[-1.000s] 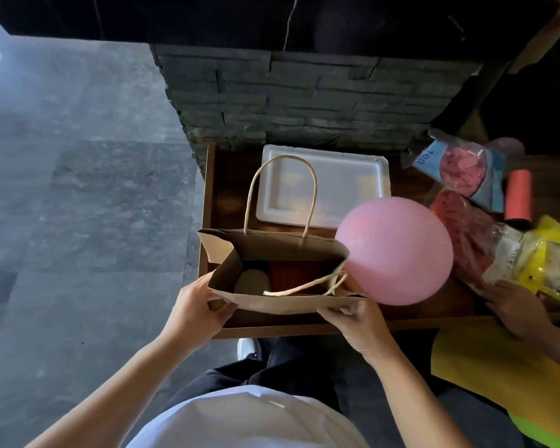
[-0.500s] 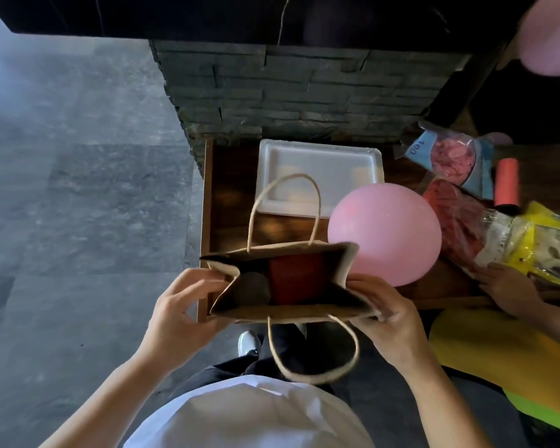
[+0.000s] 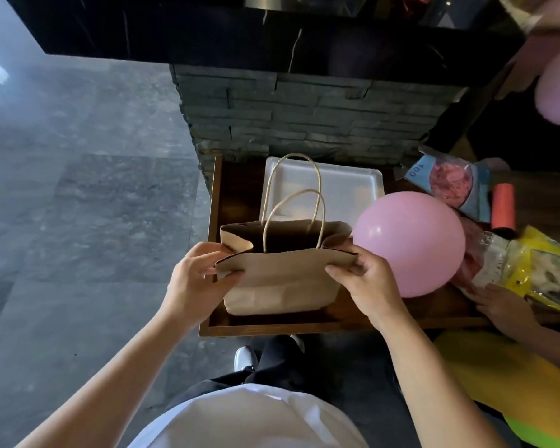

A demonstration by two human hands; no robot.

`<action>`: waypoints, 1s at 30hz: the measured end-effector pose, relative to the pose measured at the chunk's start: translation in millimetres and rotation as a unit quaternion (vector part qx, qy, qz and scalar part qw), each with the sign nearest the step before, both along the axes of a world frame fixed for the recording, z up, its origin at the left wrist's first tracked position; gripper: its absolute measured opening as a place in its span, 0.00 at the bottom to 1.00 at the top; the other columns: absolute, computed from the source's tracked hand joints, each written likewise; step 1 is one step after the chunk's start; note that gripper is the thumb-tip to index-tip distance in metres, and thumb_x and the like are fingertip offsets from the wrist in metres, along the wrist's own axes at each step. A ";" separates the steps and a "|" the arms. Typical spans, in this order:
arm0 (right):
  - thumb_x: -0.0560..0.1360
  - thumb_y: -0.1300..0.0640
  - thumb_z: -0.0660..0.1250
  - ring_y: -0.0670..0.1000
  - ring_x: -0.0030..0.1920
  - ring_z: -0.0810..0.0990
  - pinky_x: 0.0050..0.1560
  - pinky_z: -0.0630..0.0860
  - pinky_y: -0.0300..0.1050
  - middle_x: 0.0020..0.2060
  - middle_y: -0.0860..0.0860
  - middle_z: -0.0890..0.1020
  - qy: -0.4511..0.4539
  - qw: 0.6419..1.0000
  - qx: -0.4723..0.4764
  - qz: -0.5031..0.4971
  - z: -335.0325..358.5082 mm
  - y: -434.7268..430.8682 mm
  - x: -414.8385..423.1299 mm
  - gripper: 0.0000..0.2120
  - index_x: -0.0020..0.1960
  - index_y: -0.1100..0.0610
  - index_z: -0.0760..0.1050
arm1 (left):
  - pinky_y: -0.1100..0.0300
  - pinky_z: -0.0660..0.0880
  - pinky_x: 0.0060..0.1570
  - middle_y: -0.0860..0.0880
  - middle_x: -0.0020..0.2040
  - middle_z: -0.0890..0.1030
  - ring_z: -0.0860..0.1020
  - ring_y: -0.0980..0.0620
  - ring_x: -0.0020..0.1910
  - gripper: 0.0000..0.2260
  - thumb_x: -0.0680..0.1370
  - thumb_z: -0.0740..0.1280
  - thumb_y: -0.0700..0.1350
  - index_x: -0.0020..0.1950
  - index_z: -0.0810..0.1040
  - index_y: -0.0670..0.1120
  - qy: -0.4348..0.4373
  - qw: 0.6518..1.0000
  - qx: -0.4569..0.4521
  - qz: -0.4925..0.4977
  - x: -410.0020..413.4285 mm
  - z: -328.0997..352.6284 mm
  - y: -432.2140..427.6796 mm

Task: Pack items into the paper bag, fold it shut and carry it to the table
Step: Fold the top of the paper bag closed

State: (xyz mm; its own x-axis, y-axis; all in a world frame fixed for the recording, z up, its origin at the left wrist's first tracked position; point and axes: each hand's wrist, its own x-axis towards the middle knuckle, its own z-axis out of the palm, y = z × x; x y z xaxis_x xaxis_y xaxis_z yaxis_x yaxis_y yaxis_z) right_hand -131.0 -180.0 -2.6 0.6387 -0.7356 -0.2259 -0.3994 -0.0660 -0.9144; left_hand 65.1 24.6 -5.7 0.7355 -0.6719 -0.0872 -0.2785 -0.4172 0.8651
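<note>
Left hand (image 3: 196, 279) and right hand (image 3: 367, 279) each pinch the paper bag's (image 3: 282, 286) near rim (handles upright), pink balloon (image 3: 408, 244) just beside.

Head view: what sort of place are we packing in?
Likely an indoor party-prep spot, not a workshop: a wooden table against a stone wall, with a pink balloon and packs of uninflated balloons beside the paper bag both hands hold.
</note>
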 end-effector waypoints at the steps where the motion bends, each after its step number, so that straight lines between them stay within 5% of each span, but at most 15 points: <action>1: 0.69 0.56 0.75 0.41 0.50 0.83 0.47 0.80 0.34 0.47 0.38 0.86 0.004 1.000 -0.007 0.013 1.5 0.6 1.6 0.14 0.50 0.39 0.81 | 0.77 0.72 0.46 0.57 0.56 0.77 0.79 0.57 0.52 0.08 0.69 0.76 0.42 0.47 0.86 0.47 -0.019 1.000 -0.002 -0.002 3.8 -0.6 1.1; 4: 0.68 0.56 0.77 0.39 0.60 0.75 0.58 0.74 0.33 0.56 0.36 0.78 -0.001 0.996 -0.087 0.035 6.7 -4.3 3.7 0.18 0.47 0.34 0.80 | 0.68 0.70 0.57 0.57 0.67 0.72 0.72 0.60 0.64 0.05 0.71 0.74 0.42 0.45 0.87 0.49 -0.021 0.999 -0.034 -0.037 17.9 -2.3 5.6; 6: 0.68 0.56 0.77 0.39 0.63 0.73 0.59 0.73 0.31 0.59 0.37 0.75 -0.007 0.994 -0.100 0.052 10.1 -9.6 5.2 0.14 0.46 0.38 0.80 | 0.62 0.74 0.57 0.56 0.62 0.79 0.77 0.59 0.61 0.06 0.73 0.71 0.44 0.48 0.85 0.53 0.045 0.994 -0.077 -0.067 22.9 -2.5 3.6; 9: 0.68 0.53 0.76 0.46 0.46 0.80 0.46 0.79 0.37 0.42 0.45 0.80 -0.017 0.996 -0.080 0.028 10.6 -12.3 13.0 0.12 0.43 0.48 0.74 | 0.56 0.78 0.43 0.49 0.43 0.85 0.81 0.51 0.42 0.08 0.73 0.72 0.44 0.45 0.73 0.46 0.189 0.967 -0.169 0.002 24.4 -3.7 -10.9; 12: 0.67 0.53 0.77 0.42 0.42 0.82 0.40 0.79 0.35 0.38 0.44 0.81 -0.028 0.996 -0.045 -0.068 1.2 -7.4 22.2 0.18 0.47 0.49 0.68 | 0.57 0.79 0.34 0.51 0.42 0.84 0.81 0.51 0.40 0.17 0.67 0.74 0.57 0.47 0.71 0.51 0.228 0.963 -0.099 0.105 22.3 -13.6 -25.0; 14: 0.70 0.55 0.75 0.40 0.41 0.82 0.39 0.76 0.31 0.38 0.42 0.83 -0.014 0.995 -0.035 -0.097 -9.2 -1.5 23.6 0.19 0.54 0.44 0.69 | 0.51 0.81 0.36 0.52 0.46 0.81 0.81 0.50 0.42 0.21 0.67 0.73 0.58 0.55 0.70 0.57 0.191 0.974 0.011 0.121 20.2 -21.6 -31.6; 18: 0.71 0.61 0.73 0.48 0.43 0.79 0.46 0.76 0.36 0.51 0.48 0.76 0.119 0.979 -0.160 -0.048 -26.1 2.0 15.1 0.23 0.64 0.49 0.75 | 0.63 0.71 0.45 0.54 0.51 0.73 0.76 0.51 0.50 0.17 0.71 0.72 0.46 0.57 0.75 0.58 -0.049 0.985 0.165 0.015 13.8 -32.9 -30.2; 20: 0.72 0.61 0.72 0.51 0.48 0.77 0.52 0.77 0.46 0.49 0.50 0.78 0.128 0.960 -0.247 -0.010 -28.5 5.9 11.0 0.11 0.53 0.52 0.82 | 0.60 0.70 0.53 0.57 0.54 0.75 0.73 0.52 0.54 0.08 0.72 0.69 0.50 0.50 0.81 0.59 -0.171 0.974 0.146 -0.043 5.0 -32.5 -24.8; 22: 0.72 0.56 0.72 0.52 0.49 0.76 0.52 0.76 0.53 0.45 0.47 0.82 0.108 0.942 -0.314 0.049 -27.8 14.9 13.0 0.04 0.46 0.52 0.84 | 0.56 0.69 0.54 0.62 0.54 0.78 0.72 0.55 0.56 0.11 0.72 0.65 0.60 0.51 0.82 0.61 -0.244 0.954 0.125 -0.124 -4.2 -31.5 -22.4; 26: 0.72 0.44 0.70 0.54 0.62 0.70 0.65 0.62 0.65 0.52 0.41 0.83 0.189 0.899 -0.348 0.185 -29.0 35.2 30.7 0.10 0.52 0.43 0.83 | 0.53 0.73 0.56 0.60 0.53 0.82 0.77 0.54 0.56 0.14 0.71 0.69 0.60 0.55 0.82 0.59 -0.260 0.931 0.102 -0.235 -18.9 -34.2 -33.3; 28: 0.72 0.49 0.71 0.50 0.63 0.72 0.67 0.57 0.68 0.51 0.41 0.83 0.189 0.896 -0.353 0.191 -29.6 38.5 39.9 0.08 0.51 0.43 0.84 | 0.55 0.75 0.52 0.59 0.48 0.83 0.78 0.53 0.51 0.09 0.71 0.71 0.56 0.50 0.85 0.57 -0.267 0.937 0.075 -0.213 -21.4 -34.8 -39.6; 30: 0.71 0.54 0.72 0.50 0.57 0.77 0.66 0.64 0.60 0.48 0.43 0.85 0.168 0.895 -0.362 0.201 -31.6 39.0 46.6 0.08 0.49 0.46 0.85 | 0.57 0.75 0.47 0.59 0.44 0.83 0.78 0.52 0.47 0.07 0.71 0.72 0.55 0.45 0.86 0.57 -0.279 0.936 0.069 -0.204 -21.1 -35.6 -44.8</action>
State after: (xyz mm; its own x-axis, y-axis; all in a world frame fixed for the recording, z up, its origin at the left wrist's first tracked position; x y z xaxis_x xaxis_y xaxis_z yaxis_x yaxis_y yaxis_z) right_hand -84.4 -141.0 -34.2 0.8697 -0.4934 -0.0121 -0.4548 -0.7918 -0.4076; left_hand 44.0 -20.3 -41.3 0.3769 -0.9176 0.1267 -0.8313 -0.2748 0.4831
